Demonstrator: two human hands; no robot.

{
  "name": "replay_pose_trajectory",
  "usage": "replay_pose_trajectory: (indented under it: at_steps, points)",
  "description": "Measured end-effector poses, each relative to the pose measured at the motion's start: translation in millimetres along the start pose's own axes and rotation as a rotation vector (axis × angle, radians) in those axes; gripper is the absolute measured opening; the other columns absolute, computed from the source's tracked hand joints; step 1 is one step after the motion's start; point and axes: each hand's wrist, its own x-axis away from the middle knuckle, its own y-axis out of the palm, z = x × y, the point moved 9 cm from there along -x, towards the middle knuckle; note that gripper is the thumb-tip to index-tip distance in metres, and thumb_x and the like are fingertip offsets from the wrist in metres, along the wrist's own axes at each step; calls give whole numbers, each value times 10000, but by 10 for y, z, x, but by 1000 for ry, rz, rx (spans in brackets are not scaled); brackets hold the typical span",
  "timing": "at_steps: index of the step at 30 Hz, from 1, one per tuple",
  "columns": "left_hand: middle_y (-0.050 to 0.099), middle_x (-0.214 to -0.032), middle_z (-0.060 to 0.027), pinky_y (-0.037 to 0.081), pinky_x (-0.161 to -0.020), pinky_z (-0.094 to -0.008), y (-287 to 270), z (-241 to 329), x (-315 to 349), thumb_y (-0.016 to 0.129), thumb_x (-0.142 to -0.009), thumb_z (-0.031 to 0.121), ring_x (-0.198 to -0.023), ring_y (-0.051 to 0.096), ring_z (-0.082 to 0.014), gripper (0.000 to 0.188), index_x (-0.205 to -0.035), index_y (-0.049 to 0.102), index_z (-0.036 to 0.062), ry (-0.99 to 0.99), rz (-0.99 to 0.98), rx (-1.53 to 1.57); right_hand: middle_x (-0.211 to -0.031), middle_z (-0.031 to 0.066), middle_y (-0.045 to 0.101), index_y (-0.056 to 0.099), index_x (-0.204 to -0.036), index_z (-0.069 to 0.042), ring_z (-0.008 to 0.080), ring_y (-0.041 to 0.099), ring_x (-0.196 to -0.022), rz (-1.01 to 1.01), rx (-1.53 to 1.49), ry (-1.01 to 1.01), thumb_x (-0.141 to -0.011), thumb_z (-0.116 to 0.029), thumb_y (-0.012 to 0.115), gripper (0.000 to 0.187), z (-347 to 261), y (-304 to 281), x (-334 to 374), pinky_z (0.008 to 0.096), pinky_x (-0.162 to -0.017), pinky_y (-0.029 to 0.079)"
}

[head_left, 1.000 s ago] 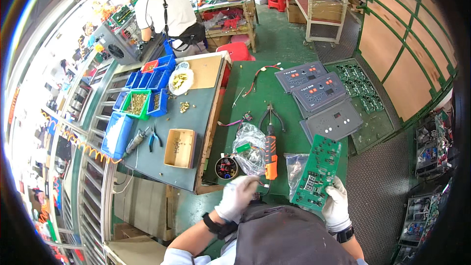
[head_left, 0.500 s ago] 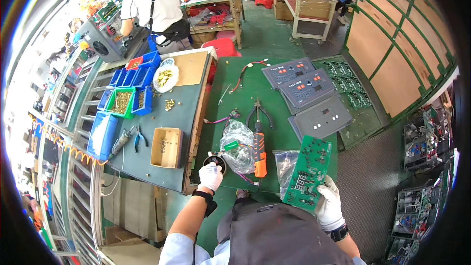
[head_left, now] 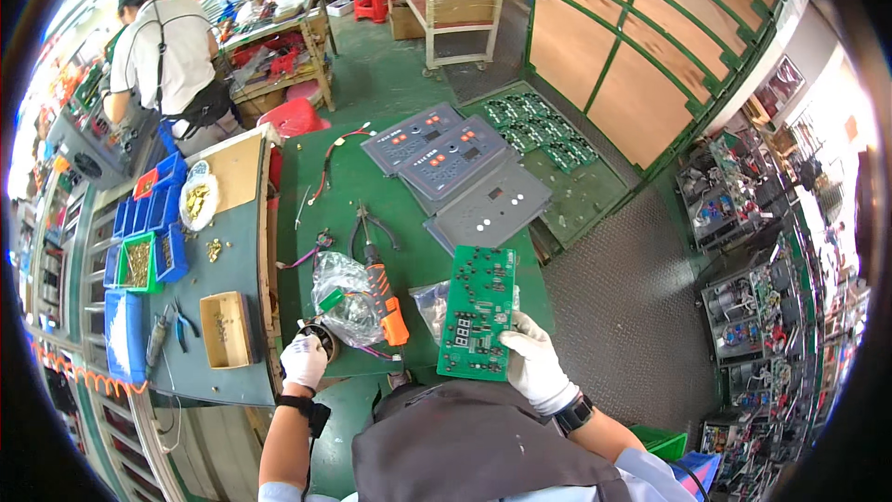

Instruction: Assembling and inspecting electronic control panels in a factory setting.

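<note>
Head view. Right hand (head_left: 537, 360), white-gloved, grips a green circuit board (head_left: 478, 316) by its lower right edge, thumb over the face; the board's digit display is turned up. It sits in front of the person, over the near edge of the green surface (head_left: 423, 265), overlapping a clear bag (head_left: 430, 307); cannot tell whether it touches either. Left hand (head_left: 304, 362), also gloved, is at a round tin (head_left: 336, 345), fingers at the opening; cannot tell whether they pinch anything.

Just right of the tin: a crumpled plastic bag (head_left: 346, 309), then an orange-and-black power screwdriver (head_left: 384, 297). Farther off, grey panels (head_left: 490, 200) lie overlapped.

Step in hand, my reading: getting a small part from the tin, board held ready. Next move seems to call for a fine fingertip pinch on the left, a steady board on the right.
</note>
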Motion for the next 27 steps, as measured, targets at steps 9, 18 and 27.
replay_pose_trajectory:
  at_steps: [9,18,27]
  points:
    - [674,-811,-37,515,-651,-351,-1824,2236,510,667,-819,195,-755,645,-228,129,-887,710,94,696,-86,630,-1200,124,610,487,-1276,66,189,603,-1044,-88,47,-37,-837,-31,622,469,-4,145,-102,336,-935,474]
    - [578,-782,15,446,-547,-332,-1946,2863,768,628,-764,185,-676,577,-164,116,-867,649,136,1124,89,254,-1221,128,603,457,-1306,66,177,592,-1081,-126,70,-22,-853,-15,573,475,-73,254,-48,316,-968,454]
    - [634,-903,26,457,-575,-325,-1716,2910,736,649,-697,177,-705,576,-152,185,-875,671,132,1033,-58,94,-1214,121,609,467,-1302,58,164,598,-1067,-141,66,-23,-865,-23,572,456,-42,210,-54,300,-946,459]
